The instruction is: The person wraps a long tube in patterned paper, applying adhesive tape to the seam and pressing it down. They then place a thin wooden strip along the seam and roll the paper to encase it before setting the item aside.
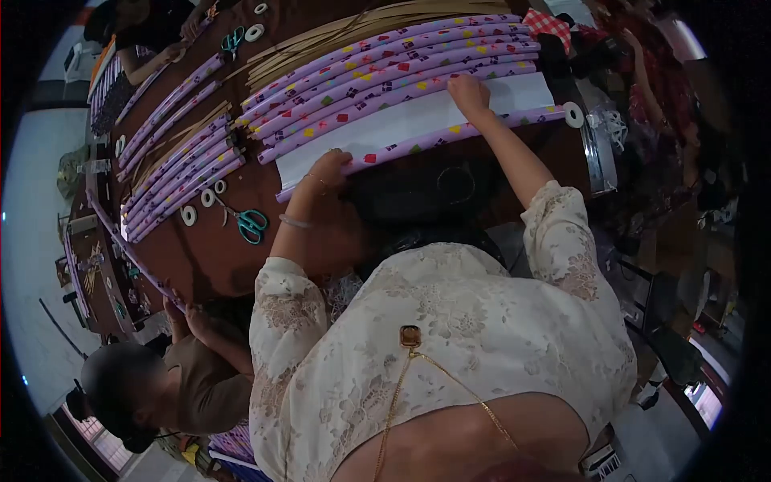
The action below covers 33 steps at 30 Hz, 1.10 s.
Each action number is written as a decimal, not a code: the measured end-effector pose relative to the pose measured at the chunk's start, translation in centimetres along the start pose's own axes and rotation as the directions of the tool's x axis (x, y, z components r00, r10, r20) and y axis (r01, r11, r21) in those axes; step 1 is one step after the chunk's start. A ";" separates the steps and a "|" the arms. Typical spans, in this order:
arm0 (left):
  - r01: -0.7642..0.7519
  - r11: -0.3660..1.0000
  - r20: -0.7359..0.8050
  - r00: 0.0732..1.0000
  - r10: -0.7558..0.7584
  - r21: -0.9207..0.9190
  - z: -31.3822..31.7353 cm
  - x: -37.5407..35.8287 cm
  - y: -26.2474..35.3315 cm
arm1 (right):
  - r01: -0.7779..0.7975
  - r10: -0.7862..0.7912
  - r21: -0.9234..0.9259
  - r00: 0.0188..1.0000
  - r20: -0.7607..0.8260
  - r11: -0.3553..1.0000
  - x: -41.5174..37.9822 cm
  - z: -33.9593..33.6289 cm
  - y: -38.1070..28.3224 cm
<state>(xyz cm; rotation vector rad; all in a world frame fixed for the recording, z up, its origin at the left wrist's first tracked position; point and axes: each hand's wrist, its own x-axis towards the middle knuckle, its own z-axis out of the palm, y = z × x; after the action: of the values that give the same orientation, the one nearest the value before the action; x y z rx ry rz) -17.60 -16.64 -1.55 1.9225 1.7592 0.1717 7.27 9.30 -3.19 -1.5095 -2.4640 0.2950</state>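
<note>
A sheet of purple patterned wrapping paper lies with its white side up, and its near edge shows as a long purple roll or fold. My left hand is closed on the near edge, left of centre. Farther off and to the right, my right hand is curled shut at the sheet's far edge, against the lowest of several purple wrapping paper rolls. My fingertips are partly hidden in both places. A white tape roll stands at the sheet's right end.
Brown paper strips lie behind the rolls. Left of me are more purple rolls, teal-handled scissors and small tape rolls. A co-worker at lower left holds a long purple roll. Other people sit around the brown table.
</note>
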 end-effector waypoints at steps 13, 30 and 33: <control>0.204 0.974 0.056 0.976 -0.210 0.098 1.5 -2.4 0.5 | 0.387 -0.360 0.223 0.920 -0.152 0.895 -1.5 -2.7 0.9; 0.063 0.997 -0.183 0.981 -0.069 -0.037 2.8 -4.6 2.2 | 0.565 -0.584 0.233 0.812 0.014 0.791 -4.2 -4.4 -5.7; 0.117 0.993 -0.065 0.991 -0.117 0.005 1.7 -4.3 3.1 | 0.714 -0.721 0.133 0.693 0.008 0.688 -1.7 -0.5 -7.8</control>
<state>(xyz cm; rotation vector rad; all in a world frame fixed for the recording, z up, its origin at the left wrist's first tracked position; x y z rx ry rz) -14.73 -21.34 -0.55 1.8323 1.9125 0.1866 1.57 4.26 -0.57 -0.3863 -2.7878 0.3219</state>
